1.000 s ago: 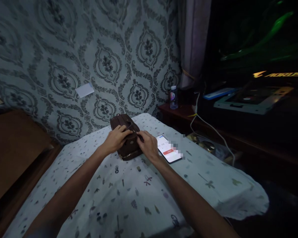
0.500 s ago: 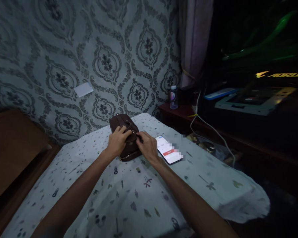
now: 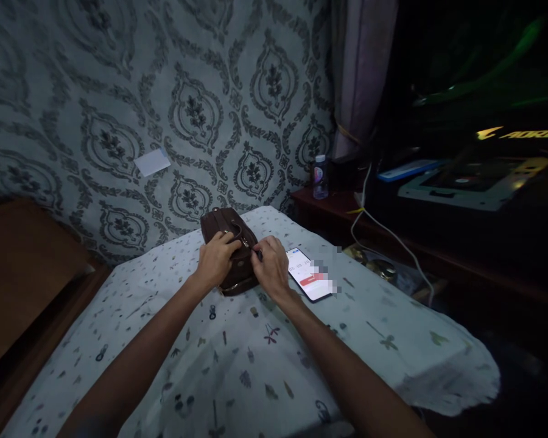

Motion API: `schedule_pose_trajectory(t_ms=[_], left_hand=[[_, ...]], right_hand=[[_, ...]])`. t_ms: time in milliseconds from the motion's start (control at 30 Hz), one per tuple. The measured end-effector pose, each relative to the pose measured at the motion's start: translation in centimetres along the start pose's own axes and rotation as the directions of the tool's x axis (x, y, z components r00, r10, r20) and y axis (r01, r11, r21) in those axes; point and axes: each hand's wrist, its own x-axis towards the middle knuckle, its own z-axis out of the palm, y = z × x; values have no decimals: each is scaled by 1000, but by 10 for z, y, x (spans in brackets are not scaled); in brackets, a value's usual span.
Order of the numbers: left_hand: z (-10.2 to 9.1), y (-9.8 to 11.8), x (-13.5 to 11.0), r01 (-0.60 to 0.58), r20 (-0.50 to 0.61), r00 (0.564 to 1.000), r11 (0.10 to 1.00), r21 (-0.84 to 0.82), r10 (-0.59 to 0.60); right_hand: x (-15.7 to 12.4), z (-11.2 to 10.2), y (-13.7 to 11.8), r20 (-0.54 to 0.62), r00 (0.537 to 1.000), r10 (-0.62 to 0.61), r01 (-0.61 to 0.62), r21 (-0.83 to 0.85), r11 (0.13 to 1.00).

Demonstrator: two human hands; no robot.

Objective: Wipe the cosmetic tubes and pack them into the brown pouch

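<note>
A dark brown bag (image 3: 235, 281) with a handle and gold-coloured metal trim sits on the patterned cloth (image 3: 201, 377). My left hand (image 3: 215, 258) rests on its top, fingers curled and gripping it near the handle. At the bag's right side my right hand (image 3: 271, 266) is closed in a pinch on a small dark piece (image 3: 258, 254), perhaps a zip pull; the fingers cover most of it. Just right of that hand lies a phone (image 3: 308, 289) with a lit timer screen, partly blurred out.
A small bottle (image 3: 320, 179) stands on a dark red ledge (image 3: 301, 198) behind the bed corner. A white cable (image 3: 395, 240) hangs at the right. Patterned wallpaper rises behind, with a white card (image 3: 152, 162) on it. A brown board (image 3: 27, 274) is at the left.
My right hand has shifted slightly up, its fingers bunching more, still pinching at the bag's right side. My left hand and the bag have barely moved.
</note>
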Motion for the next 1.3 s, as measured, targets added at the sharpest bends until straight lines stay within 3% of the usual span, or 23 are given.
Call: schedule_pose_trajectory(t_ms=[233, 567, 833, 1100, 1300], left_hand=[[3, 2, 3, -29, -25, 999, 999, 23, 29], [-6, -8, -17, -249, -23, 968, 967, 43, 251], [9, -7, -25, -199, -140, 970, 980, -4, 196], [45, -1, -33, -143, -289, 947, 990, 11, 140], [40, -4, -34, -156, -341, 934, 981, -111, 110]], right_hand=[[2, 6, 7, 34, 999, -14, 8, 157, 988], [-10, 0, 2, 43, 998, -50, 39, 221, 974], [-13, 3, -1, -29, 999, -29, 36, 264, 964], [-18, 4, -1, 1, 983, -182, 180, 141, 974], [-23, 3, -1, 0, 976, -216, 214, 119, 970]])
